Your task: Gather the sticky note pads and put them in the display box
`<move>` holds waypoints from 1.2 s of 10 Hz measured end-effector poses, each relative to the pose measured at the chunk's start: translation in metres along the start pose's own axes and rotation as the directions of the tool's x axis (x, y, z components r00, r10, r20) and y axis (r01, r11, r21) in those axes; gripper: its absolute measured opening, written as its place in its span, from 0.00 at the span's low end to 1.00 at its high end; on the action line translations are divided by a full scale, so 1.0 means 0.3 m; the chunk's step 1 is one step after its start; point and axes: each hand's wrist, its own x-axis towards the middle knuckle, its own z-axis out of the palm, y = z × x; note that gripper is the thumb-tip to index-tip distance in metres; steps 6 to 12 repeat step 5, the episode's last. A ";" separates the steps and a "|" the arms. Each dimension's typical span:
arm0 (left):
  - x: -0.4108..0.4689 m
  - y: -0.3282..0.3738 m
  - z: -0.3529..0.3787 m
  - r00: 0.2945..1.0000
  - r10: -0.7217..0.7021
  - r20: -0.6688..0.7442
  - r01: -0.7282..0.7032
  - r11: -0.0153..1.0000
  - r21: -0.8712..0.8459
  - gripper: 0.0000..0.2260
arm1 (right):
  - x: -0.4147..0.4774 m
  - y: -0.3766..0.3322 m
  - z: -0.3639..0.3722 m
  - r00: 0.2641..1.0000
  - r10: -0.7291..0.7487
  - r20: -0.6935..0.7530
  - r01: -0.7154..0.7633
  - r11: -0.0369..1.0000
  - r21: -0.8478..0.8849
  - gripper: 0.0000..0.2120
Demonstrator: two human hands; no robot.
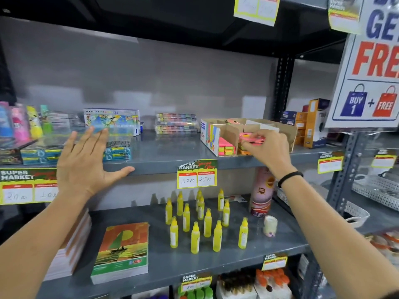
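Note:
A cardboard display box [228,131] with dividers stands on the upper grey shelf, right of centre. Pink, yellow and orange sticky note pads [225,145] lie in its left compartment. My right hand [266,147] is over the box's middle compartment, fingers pinched on a pink sticky note pad [253,138] just above other pads there. My left hand [85,160] is spread open in front of the shelf, its thumb resting on the shelf's front edge, holding nothing.
Crayon and colour boxes [112,120] and stacked pastel packs [176,124] sit on the same shelf. Below stand several yellow glue bottles [195,219], a notebook stack [122,253], a tall can [262,193] and a tape roll [270,225]. A promo sign [371,67] hangs at right.

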 end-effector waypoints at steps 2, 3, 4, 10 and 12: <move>0.001 0.002 -0.006 1.000 0.005 -0.007 -0.006 1.000 -0.012 0.52 | 0.004 0.034 0.048 0.996 -0.034 0.082 0.044 0.991 -0.125 0.18; -0.001 0.004 -0.005 1.000 -0.005 -0.024 0.004 1.000 -0.030 0.51 | -0.026 0.048 0.068 0.994 -0.083 0.075 0.094 0.982 -0.161 0.20; -0.006 0.002 0.003 0.999 0.002 -0.044 -0.004 1.000 -0.030 0.51 | -0.077 0.070 0.083 0.984 -0.165 -0.060 0.151 0.970 -0.193 0.26; 0.003 0.001 -0.001 1.000 0.000 -0.027 -0.001 0.999 -0.039 0.51 | -0.153 0.084 0.106 0.973 -0.167 -0.159 0.142 0.977 -0.158 0.33; 0.003 0.001 -0.001 1.000 0.000 -0.027 -0.001 0.999 -0.039 0.51 | -0.153 0.084 0.106 0.973 -0.167 -0.159 0.142 0.977 -0.158 0.33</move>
